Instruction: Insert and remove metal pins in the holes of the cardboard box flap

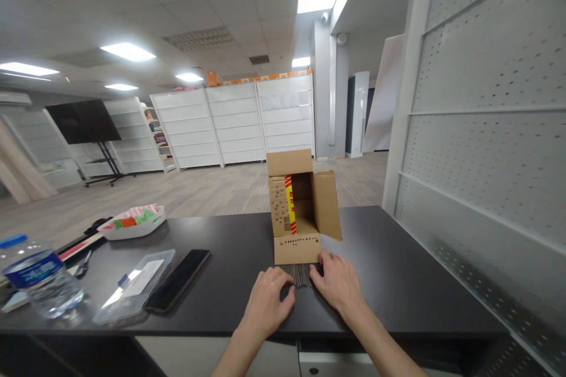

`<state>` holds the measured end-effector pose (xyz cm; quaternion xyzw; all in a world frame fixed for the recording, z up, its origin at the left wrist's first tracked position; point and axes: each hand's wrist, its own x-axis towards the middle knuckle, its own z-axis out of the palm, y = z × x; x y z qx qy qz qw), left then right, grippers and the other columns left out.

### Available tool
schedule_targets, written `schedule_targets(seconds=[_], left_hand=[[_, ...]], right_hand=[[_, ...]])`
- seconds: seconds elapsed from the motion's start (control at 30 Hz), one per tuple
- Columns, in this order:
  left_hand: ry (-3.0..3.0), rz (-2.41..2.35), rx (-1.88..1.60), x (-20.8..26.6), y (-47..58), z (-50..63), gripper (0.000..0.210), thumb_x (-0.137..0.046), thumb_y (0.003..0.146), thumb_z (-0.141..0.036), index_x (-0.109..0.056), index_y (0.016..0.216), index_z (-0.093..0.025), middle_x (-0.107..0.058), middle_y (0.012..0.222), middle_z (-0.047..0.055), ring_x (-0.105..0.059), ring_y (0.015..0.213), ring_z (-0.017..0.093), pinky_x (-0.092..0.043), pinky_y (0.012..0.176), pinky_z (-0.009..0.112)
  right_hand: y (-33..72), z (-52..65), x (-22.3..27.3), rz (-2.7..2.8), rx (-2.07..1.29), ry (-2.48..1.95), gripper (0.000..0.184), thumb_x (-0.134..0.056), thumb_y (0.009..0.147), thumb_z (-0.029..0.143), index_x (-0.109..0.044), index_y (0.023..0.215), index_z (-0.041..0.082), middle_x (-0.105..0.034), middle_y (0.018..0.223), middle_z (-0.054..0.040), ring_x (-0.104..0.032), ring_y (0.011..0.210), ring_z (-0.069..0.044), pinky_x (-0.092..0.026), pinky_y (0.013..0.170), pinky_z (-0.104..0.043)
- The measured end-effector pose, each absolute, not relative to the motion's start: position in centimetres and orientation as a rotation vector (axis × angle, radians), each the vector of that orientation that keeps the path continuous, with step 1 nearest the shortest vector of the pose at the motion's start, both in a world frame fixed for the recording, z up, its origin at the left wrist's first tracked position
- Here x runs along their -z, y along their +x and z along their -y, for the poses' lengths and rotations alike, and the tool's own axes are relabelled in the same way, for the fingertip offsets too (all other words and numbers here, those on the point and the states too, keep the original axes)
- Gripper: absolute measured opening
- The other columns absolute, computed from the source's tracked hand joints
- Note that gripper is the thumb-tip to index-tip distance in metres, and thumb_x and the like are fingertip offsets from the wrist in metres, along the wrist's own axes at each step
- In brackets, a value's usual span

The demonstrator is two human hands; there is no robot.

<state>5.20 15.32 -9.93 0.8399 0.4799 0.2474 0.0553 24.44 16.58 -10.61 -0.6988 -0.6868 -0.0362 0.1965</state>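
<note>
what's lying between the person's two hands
In the head view, several thin metal pieces lie between the left hand and the right hand, beside the cardboard flap.

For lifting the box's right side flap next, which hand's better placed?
Likely the right hand: it's by the right corner of the front flap, just below the right side flap. The left hand is farther off, left of the thin metal rods.

Left hand point(267, 296) palm down, loosely curled; right hand point(339, 283) likewise; forearms point(381, 343) stretched forward, apart
</note>
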Motion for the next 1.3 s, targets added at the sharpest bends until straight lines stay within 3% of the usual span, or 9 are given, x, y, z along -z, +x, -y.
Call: schedule_targets(seconds=[0.6,0.77,0.93,1.3], left_hand=[[2.52,-1.422,-0.775,9.9,5.1,-15.2,0.012,-0.051,0.086,-0.017,-0.063,0.086,-0.022,-0.066,0.091,0.001,-0.057,0.087,0.019,-0.038,0.077,0.033],[2.505,-1.419,-0.772,10.0,5.1,-15.3,0.01,-0.055,0.085,-0.019,-0.063,0.088,-0.023,-0.066,0.091,0.001,-0.058,0.089,0.019,-0.038,0.078,0.033],[2.502,-1.422,-0.746,9.8,5.2,-15.3,0.01,-0.055,0.086,-0.022,-0.065,0.09,-0.023,-0.066,0.091,0.001,-0.058,0.089,0.018,-0.038,0.078,0.032],[2.553,-1.396,-0.749,10.4,5.3,-15.8,0.014,-0.053,0.091,-0.028,-0.066,0.089,-0.023,-0.066,0.094,0.002,-0.058,0.089,0.017,-0.038,0.077,0.031]], right_hand=[[24.6,-16.3,10.8,1.971,0.06,-1.844,0.016,-0.043,0.09,0.031,-0.054,0.087,0.02,-0.066,0.085,-0.0064,-0.059,0.081,-0.022,-0.031,0.071,-0.031],[24.6,-15.9,10.7,2.01,-0.064,-1.679,0.008,-0.044,0.083,0.019,-0.051,0.085,0.02,-0.063,0.082,-0.0029,-0.057,0.077,-0.018,-0.03,0.07,-0.028],[24.6,-15.1,10.2,2.111,-0.198,-1.494,0.011,-0.049,0.076,0.018,-0.052,0.086,0.021,-0.06,0.08,-0.0006,-0.051,0.071,-0.015,-0.031,0.067,-0.025],[24.7,-14.9,9.7,2.209,-0.262,-1.37,0.009,-0.052,0.083,0.022,-0.058,0.09,0.022,-0.06,0.086,0.0005,-0.054,0.08,-0.015,-0.035,0.073,-0.025]])
